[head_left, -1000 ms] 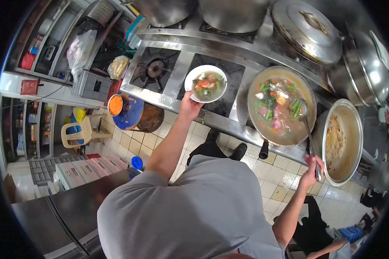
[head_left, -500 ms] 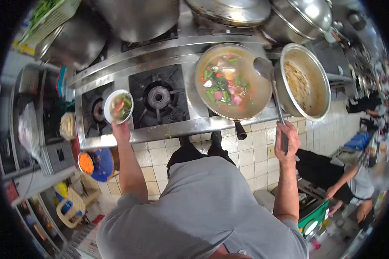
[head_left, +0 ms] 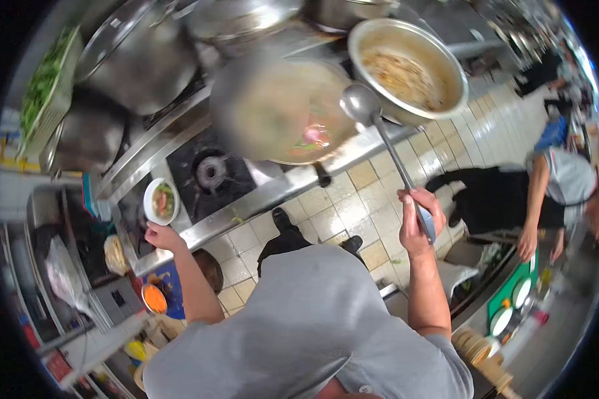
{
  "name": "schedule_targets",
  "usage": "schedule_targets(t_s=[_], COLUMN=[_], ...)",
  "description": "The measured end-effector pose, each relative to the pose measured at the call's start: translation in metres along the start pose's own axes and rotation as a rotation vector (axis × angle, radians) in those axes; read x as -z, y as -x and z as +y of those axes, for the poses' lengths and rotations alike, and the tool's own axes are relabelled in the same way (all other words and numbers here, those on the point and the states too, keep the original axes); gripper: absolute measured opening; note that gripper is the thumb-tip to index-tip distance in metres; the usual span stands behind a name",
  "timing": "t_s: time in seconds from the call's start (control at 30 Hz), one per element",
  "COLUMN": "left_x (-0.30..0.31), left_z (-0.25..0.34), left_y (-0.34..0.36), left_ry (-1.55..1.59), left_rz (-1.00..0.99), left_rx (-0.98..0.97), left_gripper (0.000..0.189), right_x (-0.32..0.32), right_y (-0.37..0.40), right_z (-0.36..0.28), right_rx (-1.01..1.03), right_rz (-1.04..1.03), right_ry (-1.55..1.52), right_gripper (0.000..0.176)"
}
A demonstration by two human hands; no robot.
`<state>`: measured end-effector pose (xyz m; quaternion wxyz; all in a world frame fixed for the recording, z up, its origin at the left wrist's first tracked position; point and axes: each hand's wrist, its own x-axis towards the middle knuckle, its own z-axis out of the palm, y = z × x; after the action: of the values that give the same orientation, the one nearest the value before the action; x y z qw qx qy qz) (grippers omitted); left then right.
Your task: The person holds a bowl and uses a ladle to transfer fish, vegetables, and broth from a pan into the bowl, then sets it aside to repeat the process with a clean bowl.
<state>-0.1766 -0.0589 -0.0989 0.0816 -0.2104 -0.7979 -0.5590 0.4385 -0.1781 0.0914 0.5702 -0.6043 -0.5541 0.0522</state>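
Note:
My left hand (head_left: 163, 236) grips the near rim of a white bowl (head_left: 148, 202), held over the stove's left burner. Green and red pieces of food (head_left: 162, 201) lie in the bowl. In my right hand (head_left: 416, 223) is the handle of a long metal ladle (head_left: 394, 151). Its round head hangs beside the right rim of a wide wok (head_left: 343, 136) and in front of a deep metal pot (head_left: 456, 80). A blurred patch covers much of the wok; a pink piece and some greens show at its right side.
Large steel pots (head_left: 146, 73) stand behind the burners (head_left: 211, 171). A basket of green leaves (head_left: 50, 93) is at the upper left. A bowl of orange shreds (head_left: 154, 299) sits at the lower left. On the right, another person (head_left: 546, 179) reaches over a green board (head_left: 502, 292).
My view has turned, so the stove now appears tilted. The ladle has swung left, its head moving from over the wok's right edge with its bowl now facing up. The white bowl stays in my left hand.

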Motion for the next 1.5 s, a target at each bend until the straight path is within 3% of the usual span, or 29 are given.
schedule_targets(t_s=[0.03, 0.07, 0.13, 0.2, 0.27, 0.33, 0.4, 0.43, 0.47, 0.5, 0.53, 0.57, 0.6, 0.67, 0.7, 0.73, 0.8, 0.9, 0.93, 1.0, 1.03, 1.07, 1.13, 1.17, 1.2, 1.27, 1.33, 1.4, 1.5], left_x=[0.004, -0.011, -0.003, 0.004, 0.019, 0.065, 0.087, 0.110, 0.133, 0.142, 0.150, 0.146, 0.150, 0.151, 0.149, 0.154, 0.137, 0.086, 0.078, 0.046, 0.029, 0.009, -0.026, -0.034, -0.034, -0.050, -0.059, -0.050, -0.063], left_z=[0.054, 0.063, 0.177, 0.256, 0.309, 0.361, 0.385, 0.398, 0.416, 0.394, 0.377, 0.355, 0.346, 0.324, 0.317, 0.324, 0.298, 0.278, 0.303, 0.311, 0.311, 0.311, 0.305, 0.312, 0.342, 0.359, 0.392, 0.436, 0.474], left_y=[0.031, 0.047, 0.138, 0.248, 0.365, 0.476, 0.555, 0.587, 0.608, 0.641, 0.660, 0.682, 0.682, 0.686, 0.685, 0.676, 0.692, 0.721, 0.709, 0.716, 0.721, 0.726, 0.735, 0.734, 0.722, 0.724, 0.738, 0.744, 0.769], left_ry=[0.077, 0.239, 0.412, 0.700, 0.791, 0.915, 0.796, 0.651, 0.398, 0.331, 0.248, 0.059, -0.023, -0.359, -0.434, -0.496, -0.422, -0.415, -0.394, -0.403, -0.381, -0.318, -0.213, -0.182, -0.189, -0.213, -0.151, -0.136, -0.111], left_rz=[-0.124, -0.256, -0.676, -1.140, -1.538, -1.929, -2.399, -2.552, -2.673, -2.822, -2.957, -2.995, -2.974, -2.930, -2.921, -2.920, -2.900, -2.827, -2.782, -2.761, -2.701, -2.728, -2.776, -2.689, -2.708, -2.780, -2.746, -2.735, -2.767], left_rx=[-0.118, -0.295, -0.015, -0.099, -0.308, -0.306, -0.416, -0.416, -0.646, -0.263, -0.230, -0.556, -0.569, -0.373, -0.268, -0.031, 0.674, 0.811, 1.002, 0.963, 0.825, 0.460, 0.378, 0.399, 0.204, 0.208, 0.163, 0.094, 0.043], left_gripper=[0.034, 0.028, 0.030, 0.027, 0.020, 0.008, 0.013, 0.017, 0.019, 0.028, 0.036, 0.044, 0.049, 0.060, 0.064, 0.060, 0.050, 0.038, 0.032, 0.026, 0.020, 0.014, 0.013, 0.007, 0.003, 0.025, 0.065, 0.066, 0.065], right_x=[0.021, 0.048, 0.115, 0.176, 0.223, 0.258, 0.265, 0.268, 0.268, 0.267, 0.265, 0.263, 0.254, 0.245, 0.238, 0.230, 0.220, 0.217, 0.224, 0.237, 0.243, 0.253, 0.282, 0.301, 0.322, 0.370, 0.431, 0.497, 0.570], right_y=[0.011, 0.022, 0.044, 0.060, 0.100, 0.137, 0.172, 0.195, 0.210, 0.211, 0.212, 0.219, 0.221, 0.201, 0.193, 0.186, 0.166, 0.137, 0.129, 0.107, 0.078, 0.060, 0.025, 0.010, -0.006, -0.013, -0.028, -0.003, 0.007], right_z=[-0.001, -0.002, -0.011, -0.031, -0.018, -0.008, 0.012, 0.034, 0.050, 0.052, 0.053, 0.062, 0.071, 0.070, 0.079, 0.087, 0.093, 0.119, 0.131, 0.170, 0.170, 0.194, 0.224, 0.244, 0.260, 0.311, 0.375, 0.449, 0.478], right_rx=[-0.080, -0.099, -0.174, -0.298, -0.429, -0.573, -0.727, -0.709, -0.684, -0.698, -0.709, -0.701, -0.703, -0.903, -0.850, -0.803, -0.754, -0.834, -0.884, -0.818, -0.875, -0.957, -0.930, -0.918, -0.946, -0.888, -0.923, -0.933, -0.960], right_rz=[0.094, 0.089, 0.120, 0.111, 0.168, 0.192, 0.284, 0.373, 0.439, 0.457, 0.466, 0.458, 0.448, 0.471, 0.500, 0.489, 0.352, 0.116, 0.041, 0.080, 0.168, 0.305, 0.499, 0.598, 0.747, 1.050, 1.329, 1.516, 1.884], right_ry=[-0.084, -0.038, 0.101, 0.113, 0.131, 0.264, 0.295, 0.259, 0.208, 0.188, 0.165, 0.177, 0.193, -0.005, -0.086, -0.129, -0.044, -0.256, -0.319, -0.192, -0.151, -0.175, -0.171, -0.211, -0.270, -0.417, -0.456, -0.420, -0.264], right_gripper=[0.008, 0.008, 0.008, 0.009, 0.010, 0.011, 0.012, 0.012, 0.013, 0.011, 0.010, 0.012, 0.014, 0.016, 0.019, 0.021, 0.023, 0.026, 0.027, 0.028, 0.027, 0.025, 0.026, 0.028, 0.031, 0.029, 0.028, 0.029, 0.037])
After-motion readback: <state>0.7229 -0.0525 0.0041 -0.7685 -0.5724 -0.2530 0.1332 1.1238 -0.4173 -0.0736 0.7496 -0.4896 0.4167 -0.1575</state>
